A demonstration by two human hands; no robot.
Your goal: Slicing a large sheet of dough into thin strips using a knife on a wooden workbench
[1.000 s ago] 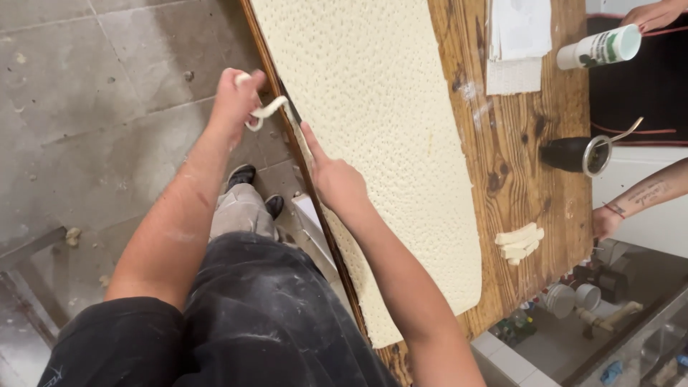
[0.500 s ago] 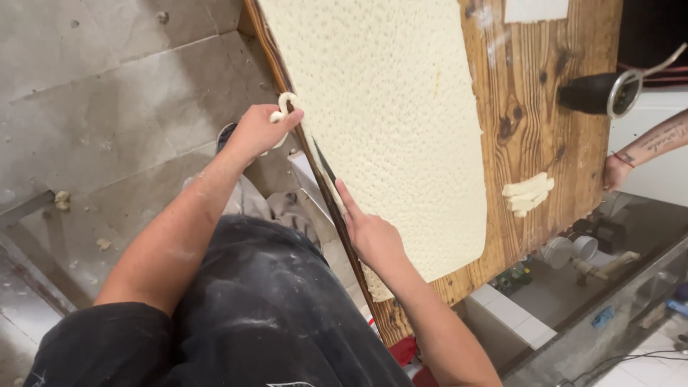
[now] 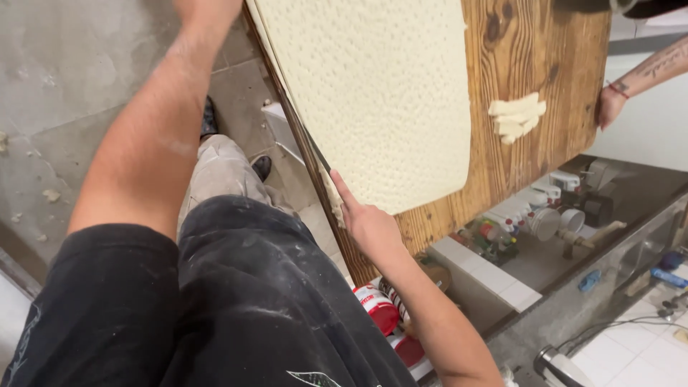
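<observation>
Dough sheet (image 3: 380, 93) is lying flat on the wooden board (image 3: 530, 79), and I am pressing my right hand (image 3: 369, 223), fingers together, along its near edge. My left hand is out of frame, so I cannot tell its grip. Keeping pressure even along the edge should avoid tearing.

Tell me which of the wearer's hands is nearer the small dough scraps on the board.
Right. The right hand presses the dough sheet's near edge, below-left of the scraps. The left hand is out of frame at the top, across the sheet.
</observation>
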